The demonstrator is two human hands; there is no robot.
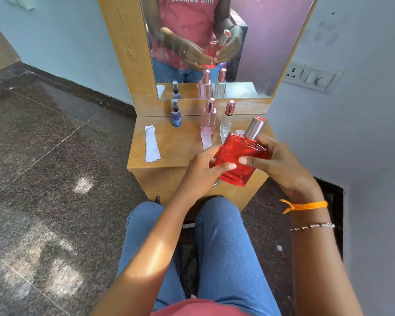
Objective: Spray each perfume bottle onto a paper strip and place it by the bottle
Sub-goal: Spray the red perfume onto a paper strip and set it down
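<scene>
A big red perfume bottle (236,159) with a silver cap is held tilted over the front of the small wooden dressing table (173,147). My left hand (203,172) grips its lower left side and my right hand (281,165) wraps its right side. At the back of the table stand a small blue bottle (176,115), a pink bottle (208,118) and a clear bottle (227,120). A paper strip (206,140) lies in front of the pink bottle. Loose white strips (152,143) lie at the table's left.
A mirror (214,42) in a wooden frame rises behind the bottles. A wall with a switch panel (312,76) is close on the right. Dark stone floor (55,156) spreads to the left. My knees in blue jeans (214,242) sit under the table's front.
</scene>
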